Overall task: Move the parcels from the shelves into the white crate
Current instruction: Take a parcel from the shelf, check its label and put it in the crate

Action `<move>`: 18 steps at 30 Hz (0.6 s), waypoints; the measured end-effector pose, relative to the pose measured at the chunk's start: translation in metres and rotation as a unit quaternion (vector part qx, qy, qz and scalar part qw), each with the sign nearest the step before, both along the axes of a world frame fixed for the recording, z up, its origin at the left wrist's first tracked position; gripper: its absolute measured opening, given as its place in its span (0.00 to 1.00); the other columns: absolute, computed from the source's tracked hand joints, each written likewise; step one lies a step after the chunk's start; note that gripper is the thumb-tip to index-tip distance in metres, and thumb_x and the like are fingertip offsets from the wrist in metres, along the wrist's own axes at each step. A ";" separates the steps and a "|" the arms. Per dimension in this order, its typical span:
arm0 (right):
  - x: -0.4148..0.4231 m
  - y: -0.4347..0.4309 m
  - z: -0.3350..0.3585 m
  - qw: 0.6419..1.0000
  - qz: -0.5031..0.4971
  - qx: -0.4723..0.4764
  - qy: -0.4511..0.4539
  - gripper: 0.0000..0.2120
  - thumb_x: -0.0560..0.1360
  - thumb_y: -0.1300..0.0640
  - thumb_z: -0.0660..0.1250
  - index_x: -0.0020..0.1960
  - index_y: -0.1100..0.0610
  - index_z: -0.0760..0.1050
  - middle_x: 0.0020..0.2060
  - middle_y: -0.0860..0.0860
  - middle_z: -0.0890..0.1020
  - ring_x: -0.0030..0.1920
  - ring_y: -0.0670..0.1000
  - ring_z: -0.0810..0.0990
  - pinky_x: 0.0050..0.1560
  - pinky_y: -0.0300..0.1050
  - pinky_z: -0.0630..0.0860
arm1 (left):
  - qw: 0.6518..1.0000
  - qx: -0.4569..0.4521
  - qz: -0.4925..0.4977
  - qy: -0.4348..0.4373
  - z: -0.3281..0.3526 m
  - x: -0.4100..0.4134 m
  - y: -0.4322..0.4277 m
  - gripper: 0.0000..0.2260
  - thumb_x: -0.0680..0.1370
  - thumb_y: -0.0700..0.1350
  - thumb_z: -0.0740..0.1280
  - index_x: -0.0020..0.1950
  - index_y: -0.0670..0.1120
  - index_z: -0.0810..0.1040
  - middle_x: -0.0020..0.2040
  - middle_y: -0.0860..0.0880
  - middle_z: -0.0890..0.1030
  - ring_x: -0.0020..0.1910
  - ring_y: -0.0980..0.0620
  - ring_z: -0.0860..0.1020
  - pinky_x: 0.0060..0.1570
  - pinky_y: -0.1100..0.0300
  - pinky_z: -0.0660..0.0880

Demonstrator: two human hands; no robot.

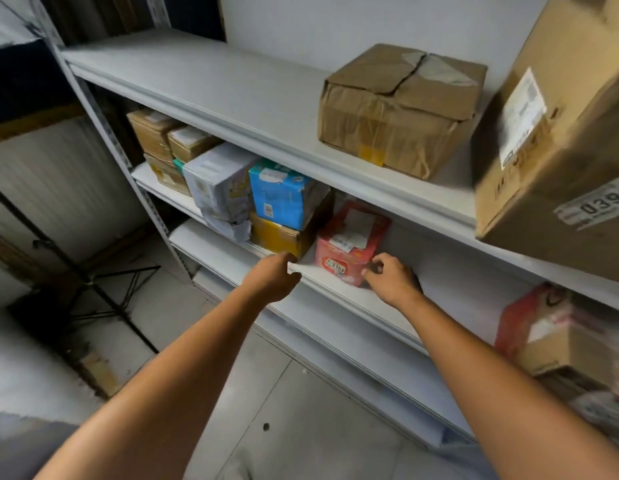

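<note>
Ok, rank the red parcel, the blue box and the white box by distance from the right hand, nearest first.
1. The red parcel, just left of the right hand.
2. The blue box, further left on that shelf.
3. The white box, left of the blue box, farthest.

The white-painted metal shelf boards (197,74) are plain. The crumpled brown paper-wrapped parcel (398,109) has a small yellow patch on its front. The large tan cardboard box (560,150) bears white labels printed in black, one with bold digits. The bright blue carton (284,199) has a white label. There is also a mustard-yellow cardboard box (277,235) and a pale lilac-white box (218,181). The red-pink soft parcel (349,244) has white stickers and a red-edged white badge. The floor (301,410) is grey, and the thin folding stand (93,271) is black.
</note>
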State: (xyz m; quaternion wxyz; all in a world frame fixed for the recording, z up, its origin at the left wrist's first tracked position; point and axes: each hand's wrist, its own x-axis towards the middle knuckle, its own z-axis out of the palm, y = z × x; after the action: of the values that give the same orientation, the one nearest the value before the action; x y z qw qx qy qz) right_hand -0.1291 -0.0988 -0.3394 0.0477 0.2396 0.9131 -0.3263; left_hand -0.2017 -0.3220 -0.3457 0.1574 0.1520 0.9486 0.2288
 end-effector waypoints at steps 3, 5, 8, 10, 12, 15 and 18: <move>-0.015 0.010 -0.020 0.999 -0.038 -0.011 0.008 0.17 0.77 0.49 0.68 0.63 0.55 0.75 0.60 0.55 0.81 0.59 0.59 0.78 0.54 0.46 0.74 | 0.999 0.045 0.011 -0.015 -0.022 -0.019 0.020 0.21 0.80 0.50 0.66 0.72 0.46 0.71 0.67 0.43 0.77 0.63 0.44 0.75 0.60 0.53 0.73; -0.027 0.015 -0.034 0.998 -0.065 -0.018 0.019 0.22 0.77 0.48 0.69 0.67 0.56 0.73 0.63 0.56 0.79 0.62 0.59 0.77 0.56 0.46 0.73 | 0.996 0.083 0.015 -0.027 -0.036 -0.032 0.030 0.21 0.80 0.50 0.66 0.72 0.45 0.70 0.68 0.43 0.76 0.65 0.44 0.75 0.62 0.52 0.72; -0.047 0.023 -0.055 0.994 -0.098 -0.028 0.028 0.28 0.76 0.46 0.69 0.72 0.56 0.69 0.68 0.57 0.75 0.66 0.59 0.75 0.61 0.48 0.72 | 0.985 0.157 0.038 -0.068 -0.055 -0.053 0.042 0.22 0.80 0.49 0.67 0.72 0.43 0.70 0.69 0.43 0.75 0.66 0.43 0.74 0.64 0.50 0.73; -0.060 0.028 -0.068 0.992 -0.120 -0.038 0.031 0.30 0.76 0.45 0.69 0.73 0.56 0.67 0.69 0.58 0.73 0.67 0.59 0.74 0.62 0.48 0.72 | 0.978 0.188 0.040 -0.083 -0.070 -0.069 0.052 0.24 0.80 0.48 0.67 0.74 0.43 0.67 0.71 0.43 0.74 0.68 0.44 0.73 0.66 0.48 0.72; -0.073 0.032 -0.081 0.988 -0.139 -0.051 0.038 0.32 0.75 0.45 0.70 0.74 0.57 0.66 0.70 0.58 0.73 0.67 0.59 0.73 0.62 0.47 0.71 | 0.969 0.219 0.037 -0.106 -0.084 -0.082 0.061 0.29 0.79 0.48 0.69 0.76 0.43 0.62 0.73 0.44 0.71 0.71 0.44 0.70 0.68 0.47 0.71; -0.089 0.035 -0.098 0.982 -0.163 -0.080 0.055 0.31 0.76 0.47 0.70 0.73 0.57 0.66 0.69 0.56 0.74 0.67 0.58 0.74 0.59 0.45 0.70 | 0.954 0.267 0.032 -0.130 -0.101 -0.098 0.076 0.32 0.79 0.46 0.69 0.78 0.42 0.57 0.74 0.43 0.69 0.72 0.44 0.69 0.68 0.50 0.70; -0.102 0.037 -0.114 0.968 -0.185 -0.138 0.093 0.28 0.76 0.49 0.71 0.72 0.52 0.68 0.63 0.52 0.77 0.60 0.55 0.77 0.52 0.43 0.69 | 0.940 0.304 0.029 -0.154 -0.117 -0.112 0.086 0.33 0.78 0.49 0.71 0.77 0.44 0.58 0.71 0.44 0.71 0.69 0.45 0.72 0.67 0.49 0.72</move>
State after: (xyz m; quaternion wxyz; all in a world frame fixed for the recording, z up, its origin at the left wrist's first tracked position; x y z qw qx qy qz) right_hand -0.2306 -0.0616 -0.4535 -0.0661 0.3642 0.7993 -0.4734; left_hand -0.3132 -0.2357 -0.4628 0.2411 0.1282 0.8018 0.5315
